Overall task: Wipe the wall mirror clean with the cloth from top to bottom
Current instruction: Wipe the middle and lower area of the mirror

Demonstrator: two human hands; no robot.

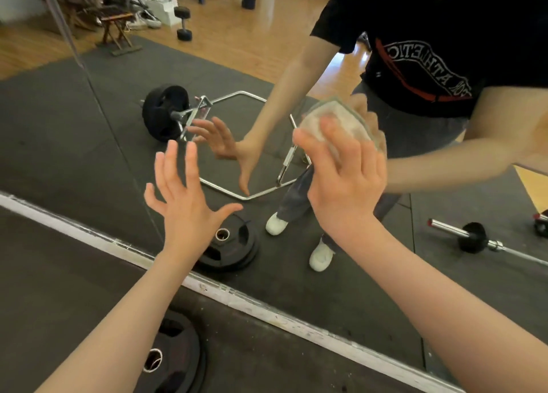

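- Starting at the left, I see my left hand with the fingers spread and straight; it holds nothing and hovers near the glass, well to the left of the cloth.
- Below the left forearm, a black weight plate lies on the floor mat, in front of the mirror's bottom frame.
- The wall mirror fills the view above that frame; I cannot see clear streaks or dirt on it, so I cannot tell which parts are already clean.
- Right of the left hand, my right hand presses the cloth flat against the glass; the fingers lie straight over the cloth, not curled around it, and the cloth shows mostly above the fingertips.
- The cloth is in the lower part of the mirror, some way above the bottom frame, so I judge the wiping is far along.
- What seems left is the band of glass under the right hand, down to the frame.
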